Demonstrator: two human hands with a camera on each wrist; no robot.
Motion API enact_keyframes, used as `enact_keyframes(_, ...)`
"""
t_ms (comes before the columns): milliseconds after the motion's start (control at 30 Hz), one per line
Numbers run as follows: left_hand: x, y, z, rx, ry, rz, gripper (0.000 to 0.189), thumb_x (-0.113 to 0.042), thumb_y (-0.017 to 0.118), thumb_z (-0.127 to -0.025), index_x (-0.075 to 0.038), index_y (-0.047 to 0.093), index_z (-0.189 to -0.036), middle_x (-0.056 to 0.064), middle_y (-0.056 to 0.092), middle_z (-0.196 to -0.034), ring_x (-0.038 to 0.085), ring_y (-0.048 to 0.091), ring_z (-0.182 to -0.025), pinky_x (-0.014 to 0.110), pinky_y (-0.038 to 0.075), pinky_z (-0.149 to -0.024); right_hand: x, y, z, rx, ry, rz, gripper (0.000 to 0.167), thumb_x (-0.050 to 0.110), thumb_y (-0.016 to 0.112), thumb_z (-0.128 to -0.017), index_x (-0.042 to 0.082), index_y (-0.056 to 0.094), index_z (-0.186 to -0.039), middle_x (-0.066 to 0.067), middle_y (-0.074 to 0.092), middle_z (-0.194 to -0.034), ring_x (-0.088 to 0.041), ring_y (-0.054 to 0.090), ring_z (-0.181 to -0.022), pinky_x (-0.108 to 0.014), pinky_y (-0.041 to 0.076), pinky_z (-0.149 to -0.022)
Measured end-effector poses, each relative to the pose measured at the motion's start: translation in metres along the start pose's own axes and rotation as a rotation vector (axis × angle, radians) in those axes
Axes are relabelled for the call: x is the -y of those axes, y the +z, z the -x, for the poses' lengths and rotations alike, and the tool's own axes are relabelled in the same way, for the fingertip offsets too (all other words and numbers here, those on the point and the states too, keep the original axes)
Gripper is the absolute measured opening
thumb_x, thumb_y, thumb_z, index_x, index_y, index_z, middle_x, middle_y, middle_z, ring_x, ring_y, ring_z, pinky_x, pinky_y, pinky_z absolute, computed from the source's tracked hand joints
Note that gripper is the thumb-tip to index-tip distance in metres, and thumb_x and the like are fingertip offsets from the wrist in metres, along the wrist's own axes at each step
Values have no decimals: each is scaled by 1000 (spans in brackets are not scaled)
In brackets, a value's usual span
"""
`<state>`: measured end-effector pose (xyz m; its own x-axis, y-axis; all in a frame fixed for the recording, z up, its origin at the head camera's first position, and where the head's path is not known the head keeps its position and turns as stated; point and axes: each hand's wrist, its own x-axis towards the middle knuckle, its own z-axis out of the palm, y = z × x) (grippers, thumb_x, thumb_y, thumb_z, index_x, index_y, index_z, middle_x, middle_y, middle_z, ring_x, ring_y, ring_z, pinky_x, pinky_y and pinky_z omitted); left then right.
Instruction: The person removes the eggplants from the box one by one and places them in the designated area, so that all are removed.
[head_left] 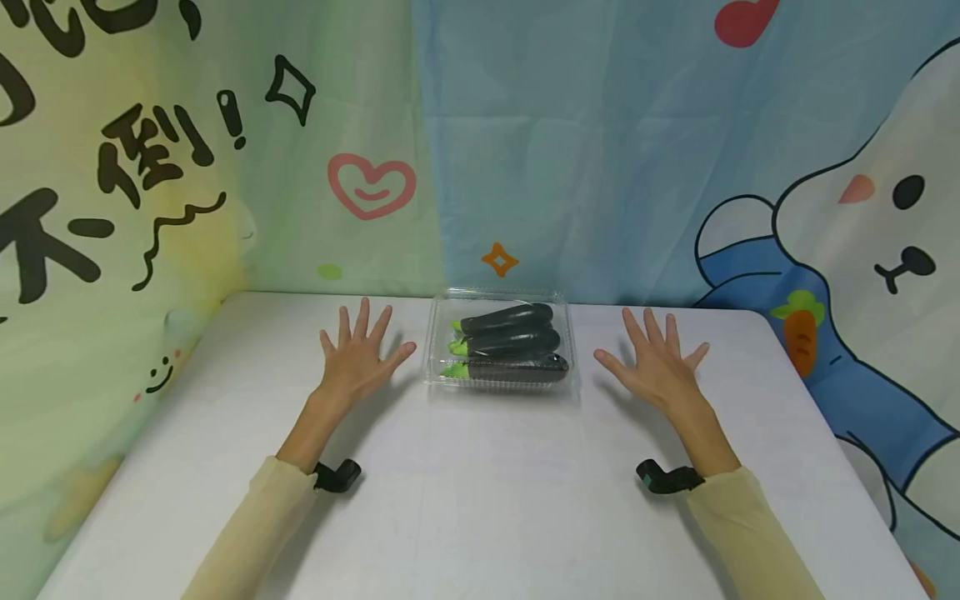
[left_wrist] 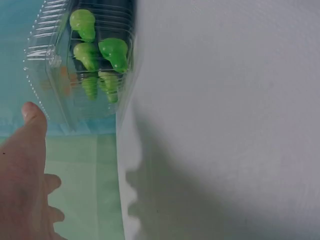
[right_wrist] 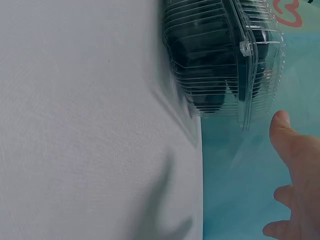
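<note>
A clear plastic clamshell box (head_left: pixel 437 342) sits near the table's back edge, its lid down. Dark eggplants (head_left: pixel 513 342) with green stem ends lie inside, stems pointing left; three show from above. In the left wrist view several green stems (left_wrist: pixel 114 52) press near the box's end wall. My left hand (head_left: pixel 358 360) is spread beside the box on its left, and my right hand (head_left: pixel 657 365) is spread on its right. Neither touches it. Both hold nothing, their shadows falling apart from them on the table. In the right wrist view, the right thumb (right_wrist: pixel 286 137) points toward the ribbed box.
The white table (head_left: pixel 495 500) runs back to a printed cloth backdrop (head_left: pixel 570 150) that hangs close behind the box. Black wrist cameras (head_left: pixel 337 476) are strapped at both sleeve cuffs.
</note>
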<state>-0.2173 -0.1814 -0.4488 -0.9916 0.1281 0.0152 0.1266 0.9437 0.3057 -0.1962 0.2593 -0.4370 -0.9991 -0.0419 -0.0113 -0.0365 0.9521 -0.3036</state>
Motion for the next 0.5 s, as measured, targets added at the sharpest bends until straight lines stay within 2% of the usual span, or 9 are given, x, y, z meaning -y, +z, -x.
enact_keyframes(367,2,-1,1,-8,-8,108,84,-73,34,-91,-25,17,-157,12,2,-165,44,-3,-150,75,8,-110,1,1,-2,6,6,-19,96,74,40,-88,15,11,-157,-27,10,-160,-53,2,-146,-83,-5,-101)
enact_keyframes(500,2,0,0,-28,9,158,84,-73,35,-91,-23,18,-157,12,5,-165,44,-1,-150,74,9,-112,2,2,-3,17,3,-80,93,71,41,-90,15,10,-157,-25,10,-161,-53,3,-146,-82,-3,-104)
